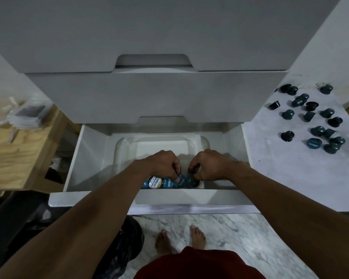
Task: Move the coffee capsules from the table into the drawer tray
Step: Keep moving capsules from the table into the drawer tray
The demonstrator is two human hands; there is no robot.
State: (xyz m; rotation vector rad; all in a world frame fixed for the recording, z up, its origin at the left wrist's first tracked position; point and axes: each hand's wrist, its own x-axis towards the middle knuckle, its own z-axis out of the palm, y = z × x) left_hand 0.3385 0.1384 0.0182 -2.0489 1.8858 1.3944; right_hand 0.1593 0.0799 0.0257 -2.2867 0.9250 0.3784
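Both my hands reach into the open bottom drawer (85,158), over a clear plastic tray (159,142). Several blue-lidded coffee capsules (155,182) stand in a row at the tray's near edge. My left hand (165,164) pinches the rim of a blue capsule in that row. My right hand (208,166) has its fingers closed on a dark capsule (192,179) at the row's right end. On the white table (286,178) to the right lie several more dark teal capsules (314,119), scattered, some on their sides.
Two closed white drawers (141,93) overhang the back of the open one. A wooden bench (18,154) with plastic packets stands at left. A black bag (125,244) lies on the marble floor beside my bare feet.
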